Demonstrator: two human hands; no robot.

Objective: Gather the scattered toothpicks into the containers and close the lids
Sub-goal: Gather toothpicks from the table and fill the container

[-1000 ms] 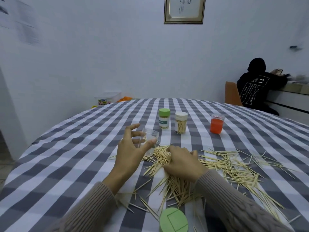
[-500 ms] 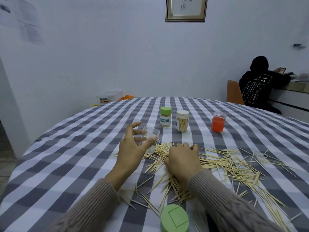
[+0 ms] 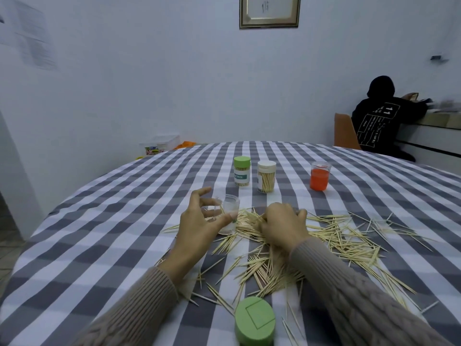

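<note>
Nearest the camera, a green lid (image 3: 255, 321) lies on the checked tablecloth (image 3: 99, 245), its lower edge almost at the bottom of the frame. Two knitted sleeves (image 3: 349, 290) rise from either side of it; the left one is blurred low down and both are cut off by the frame.

Beyond the lid the toothpicks (image 3: 344, 236) lie scattered across the cloth, thickest under and just behind the right wrist and thinning out toward the right. The right hand (image 3: 283, 226) rests palm down on the pile with its fingers curled under. What they have caught is hidden by the back of the hand (so how tightly they close I cannot tell).

The left hand (image 3: 199, 221) is just beside it. Its thumb and fingers are curved around a small clear container (image 3: 230, 213) that stands upright with its mouth open, at the left edge of the pile. The clear plastic is hard to make out against the cloth, and whether any toothpicks are inside cannot be seen.

Farther back stand three more containers, well apart from the hands: a green-capped jar (image 3: 242, 171), a white-capped jar (image 3: 266, 176) with toothpicks showing through it, and to the right an orange container (image 3: 320, 176).

Past the table a person in a dark hooded top (image 3: 381, 121) sits turned away, and a picture frame (image 3: 269, 11) is cut off at the top.
</note>
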